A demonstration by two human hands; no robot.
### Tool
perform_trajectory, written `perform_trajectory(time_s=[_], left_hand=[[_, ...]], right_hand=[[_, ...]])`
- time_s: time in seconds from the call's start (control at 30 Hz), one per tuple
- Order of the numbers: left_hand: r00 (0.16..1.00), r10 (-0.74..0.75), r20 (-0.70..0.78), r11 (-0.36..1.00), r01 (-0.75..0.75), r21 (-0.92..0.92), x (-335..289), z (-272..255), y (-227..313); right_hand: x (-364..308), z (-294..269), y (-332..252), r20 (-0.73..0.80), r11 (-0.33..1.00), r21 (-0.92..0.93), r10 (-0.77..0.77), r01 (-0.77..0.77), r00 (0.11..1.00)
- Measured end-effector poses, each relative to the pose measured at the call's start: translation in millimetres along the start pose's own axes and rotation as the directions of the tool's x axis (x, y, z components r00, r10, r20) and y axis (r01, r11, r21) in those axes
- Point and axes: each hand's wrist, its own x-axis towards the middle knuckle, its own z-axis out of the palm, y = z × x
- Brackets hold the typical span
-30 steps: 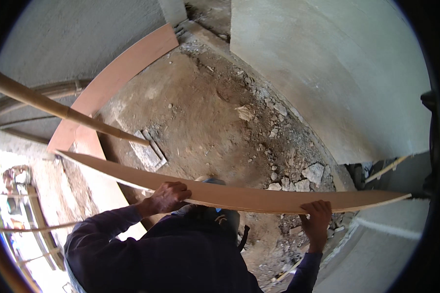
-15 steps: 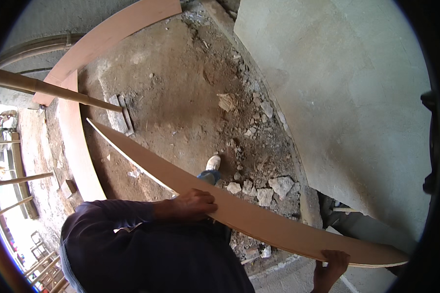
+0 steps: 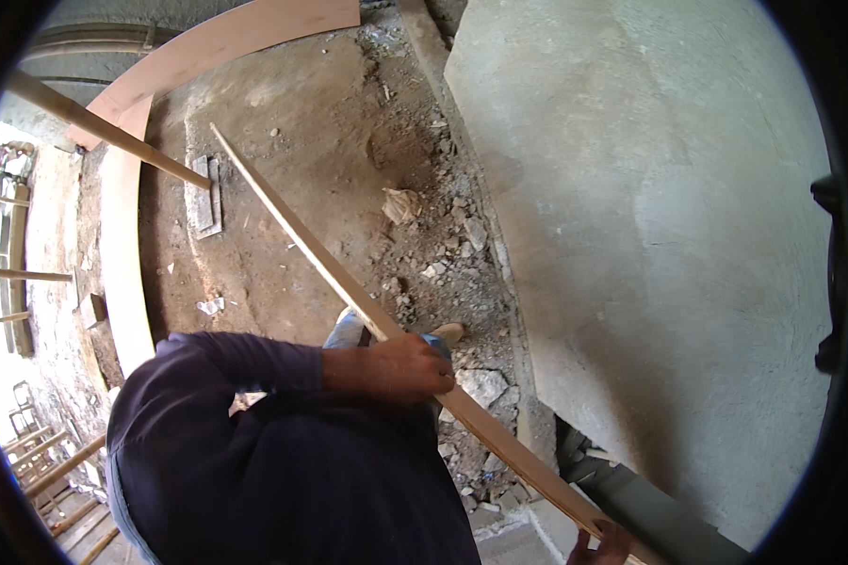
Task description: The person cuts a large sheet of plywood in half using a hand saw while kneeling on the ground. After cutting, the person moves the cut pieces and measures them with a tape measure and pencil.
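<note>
a: how's the grip?
b: left hand and right hand both clamped on the board (right partly cut off); it slants up-left over the dirt floor.
a: risks?
b: swinging left, its tip could knock the pole; rubble could upset footing.
a: room?
b: grey wall hems the right; floor opens ahead.

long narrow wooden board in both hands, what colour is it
The long narrow wooden board is tan; see head view.
</note>
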Motion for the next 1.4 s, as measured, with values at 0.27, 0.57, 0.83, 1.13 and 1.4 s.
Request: perform_trajectory(time_s=[0.27, 0.57, 0.83, 1.13, 1.4], left_hand=[[0.987, 0.053, 0.148, 0.979, -0.081, 0.186, 137.0, 87.2, -85.3], [0.885, -0.067, 0.461, 0.895, -0.151, 0.42, 260.3, 219.1, -256.2], [0.895, -0.107, 0.433, 0.824, -0.164, 0.543, 294.6, 288.6, -404.9], [0.977, -0.212, -0.023, 0.806, 0.188, 0.561, 283.9, 318.2, -393.6], [0.675, -0.738, 0.012, 0.675, 0.737, -0.031, 54.0, 304.5, -254.2]], right_hand=[[4.0, 185.8, 88.6, -0.176, 0.983, 0.149, -0.08, 0.107, 0.981], [44.4, 474.9, 84.9, 0.025, 0.897, 0.393, 0.209, -0.202, 0.977], [116.7, 633.9, 23.6, 0.367, 0.818, 0.4, 0.27, -0.413, 0.89], [170.7, 725.6, 3.5, 0.358, 0.817, 0.308, 0.375, -0.487, 0.855], [200.8, 661.7, -6.9, 0.432, 0.372, 0.741, 0.374, -0.56, 0.821]])
